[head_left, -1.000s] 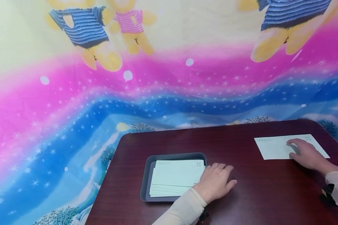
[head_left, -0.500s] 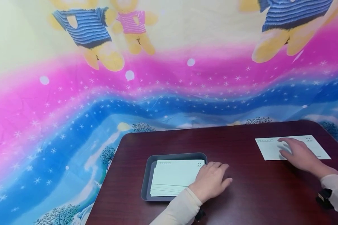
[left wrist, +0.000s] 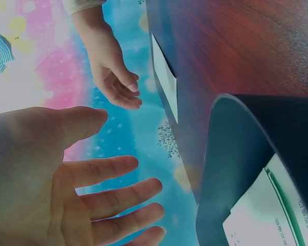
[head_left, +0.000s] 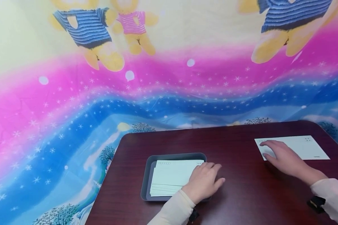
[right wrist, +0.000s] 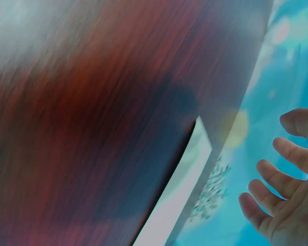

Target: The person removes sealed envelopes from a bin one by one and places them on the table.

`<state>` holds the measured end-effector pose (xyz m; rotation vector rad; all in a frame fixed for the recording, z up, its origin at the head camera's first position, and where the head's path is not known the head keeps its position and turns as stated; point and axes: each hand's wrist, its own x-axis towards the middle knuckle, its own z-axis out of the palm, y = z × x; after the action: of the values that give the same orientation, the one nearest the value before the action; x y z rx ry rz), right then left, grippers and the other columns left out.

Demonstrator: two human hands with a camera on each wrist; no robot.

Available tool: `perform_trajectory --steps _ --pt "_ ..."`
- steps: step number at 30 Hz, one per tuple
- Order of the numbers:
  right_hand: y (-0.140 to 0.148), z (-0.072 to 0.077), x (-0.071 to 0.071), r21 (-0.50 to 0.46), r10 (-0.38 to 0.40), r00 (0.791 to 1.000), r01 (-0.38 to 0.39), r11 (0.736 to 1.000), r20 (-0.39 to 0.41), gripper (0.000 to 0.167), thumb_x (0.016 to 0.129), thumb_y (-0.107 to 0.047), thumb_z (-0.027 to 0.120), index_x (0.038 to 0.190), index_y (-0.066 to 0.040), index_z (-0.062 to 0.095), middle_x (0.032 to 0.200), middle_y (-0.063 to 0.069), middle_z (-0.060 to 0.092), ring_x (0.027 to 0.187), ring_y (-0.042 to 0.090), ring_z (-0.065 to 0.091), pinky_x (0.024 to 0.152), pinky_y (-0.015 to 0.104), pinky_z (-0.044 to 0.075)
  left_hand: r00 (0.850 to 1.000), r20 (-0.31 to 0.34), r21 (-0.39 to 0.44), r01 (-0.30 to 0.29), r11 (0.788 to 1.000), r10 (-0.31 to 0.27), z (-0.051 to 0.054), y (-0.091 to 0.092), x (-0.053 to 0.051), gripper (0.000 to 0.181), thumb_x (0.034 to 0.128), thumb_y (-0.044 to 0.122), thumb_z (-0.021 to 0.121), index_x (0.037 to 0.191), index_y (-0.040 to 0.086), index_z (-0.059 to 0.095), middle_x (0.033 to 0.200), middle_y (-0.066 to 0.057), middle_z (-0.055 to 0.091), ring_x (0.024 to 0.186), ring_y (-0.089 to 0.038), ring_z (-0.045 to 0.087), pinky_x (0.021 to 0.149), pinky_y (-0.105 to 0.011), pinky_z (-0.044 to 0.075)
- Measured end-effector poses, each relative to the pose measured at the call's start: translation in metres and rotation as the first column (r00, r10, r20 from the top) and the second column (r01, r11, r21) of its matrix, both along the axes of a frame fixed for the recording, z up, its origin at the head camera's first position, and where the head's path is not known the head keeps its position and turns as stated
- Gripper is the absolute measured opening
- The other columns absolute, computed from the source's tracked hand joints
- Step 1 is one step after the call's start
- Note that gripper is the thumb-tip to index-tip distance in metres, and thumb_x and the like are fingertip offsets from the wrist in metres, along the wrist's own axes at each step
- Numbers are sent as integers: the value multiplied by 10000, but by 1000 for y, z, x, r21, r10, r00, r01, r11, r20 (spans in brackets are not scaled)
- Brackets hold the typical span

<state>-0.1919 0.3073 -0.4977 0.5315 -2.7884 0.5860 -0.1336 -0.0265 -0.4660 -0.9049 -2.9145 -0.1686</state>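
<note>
In the head view, a stack of pale envelopes (head_left: pixel 171 175) lies in a dark grey tray (head_left: pixel 145 184) on the left of the table. My left hand (head_left: pixel 203 182) hovers over the tray's right side, fingers spread and holding nothing; it hides part of the stack. In the left wrist view the left hand (left wrist: pixel 82 179) shows an empty palm beside the tray wall (left wrist: pixel 236 133). A single envelope (head_left: pixel 307 148) lies flat at the table's far right. Above its left end is my right hand (head_left: pixel 288 159), with loosely bent fingers and nothing in them. The right wrist view shows that envelope (right wrist: pixel 177 189) apart from the fingers.
The dark reddish-brown table (head_left: pixel 236 200) has rounded far corners. Right behind its far edge hangs a colourful cloth (head_left: pixel 169 75) printed with bears and snowflakes. Dark wrist straps sit under both pale sleeves (head_left: pixel 174 209).
My right hand has moved left across the single envelope, uncovering its right part. The left hand has shifted left, further over the tray. The envelopes and tray stay in place.
</note>
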Motion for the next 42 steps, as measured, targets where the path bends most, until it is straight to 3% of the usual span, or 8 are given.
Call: perform_trajectory --steps 11,17,31,38,42 --pt "-36 8 15 23 49 999 -49 999 10 363 869 -158 773 1194 -32 672 1240 246 652 1191 457 560 959 643 439 999 -45 15 -18 1000 18 -3 -11 4 414 994 482 577 1324 238 638 1244 57 704 1143 -132 650 879 -301 544" --pt "-53 10 20 31 87 996 -86 996 -4 334 878 -168 767 1184 -67 679 1203 157 671 1154 399 599 942 601 464 999 -25 21 -43 999 43 -5 -18 6 411 994 474 580 1324 234 635 1247 47 702 1159 -142 643 882 -315 543" --pt "-87 13 35 39 141 990 -140 989 -29 304 878 -178 773 1163 -111 691 1197 89 678 1152 324 618 930 552 515 996 12 31 -84 996 83 -6 -33 10 411 987 452 598 1319 214 644 1266 11 700 1180 -162 640 891 -339 545" --pt "-99 13 40 40 156 987 -158 987 40 313 888 -222 770 1180 -142 691 1226 58 670 1167 308 613 937 557 515 995 21 27 -96 995 96 -10 -43 11 418 985 426 610 1332 194 640 1270 -8 699 1184 -172 635 894 -358 542" --pt "-103 15 43 50 164 986 -166 985 41 307 886 -222 775 1174 -152 695 1226 43 670 1168 295 615 933 549 521 994 28 42 -108 993 107 -11 -50 10 421 980 415 620 1329 180 643 1266 -18 701 1179 -184 639 902 -370 545"
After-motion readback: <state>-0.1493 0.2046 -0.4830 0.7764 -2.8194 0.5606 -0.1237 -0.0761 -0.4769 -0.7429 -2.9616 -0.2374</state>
